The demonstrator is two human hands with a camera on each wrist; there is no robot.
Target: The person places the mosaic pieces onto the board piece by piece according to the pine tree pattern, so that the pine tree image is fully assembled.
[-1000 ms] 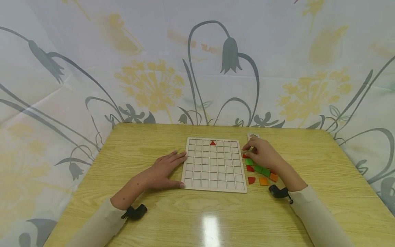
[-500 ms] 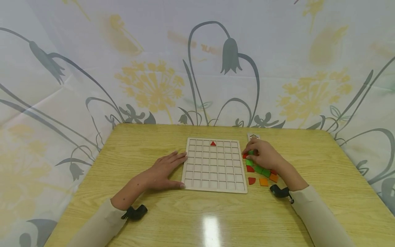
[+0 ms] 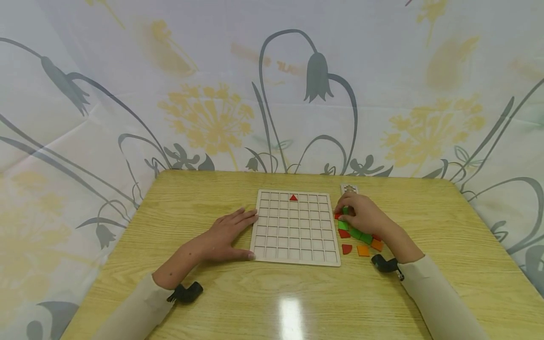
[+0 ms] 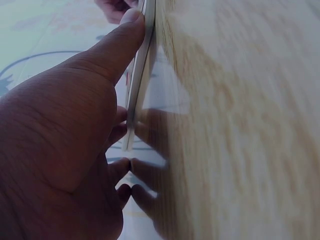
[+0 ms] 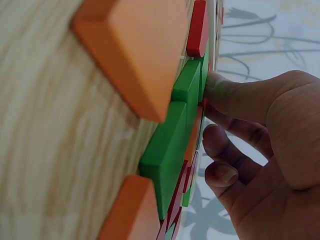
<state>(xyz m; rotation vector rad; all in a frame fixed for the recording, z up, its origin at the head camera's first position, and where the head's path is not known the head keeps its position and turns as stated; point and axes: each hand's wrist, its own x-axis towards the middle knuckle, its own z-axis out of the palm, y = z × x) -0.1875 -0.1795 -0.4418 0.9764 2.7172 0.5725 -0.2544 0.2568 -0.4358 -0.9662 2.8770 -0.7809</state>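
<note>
My left hand (image 3: 225,238) rests at the left side of a wooden grid board (image 3: 294,260). Its thumb touches the near left corner, and its spread fingers reach the left edge. A red triangle (image 3: 293,198) lies in a top-row cell. Right of the board, my right hand (image 3: 360,212) is over a heap of coloured tiles, with a small red tile (image 3: 337,216) pinched between thumb and forefinger; its shape is partly hidden. In the right wrist view the thumb lies against a green tile (image 5: 187,82), and the other fingers are curled.
A light green tile (image 3: 343,225), darker green tiles (image 3: 360,235), an orange square (image 3: 363,250) and a red quarter-circle (image 3: 346,249) lie near the board's right edge. Behind the right hand is a small patterned card (image 3: 349,188). A flowered cloth (image 3: 272,94) hangs behind the table.
My right fingers have shifted slightly among the tiles. The light green tile and the red one below it have slid a little towards me. The left hand has stayed still.
</note>
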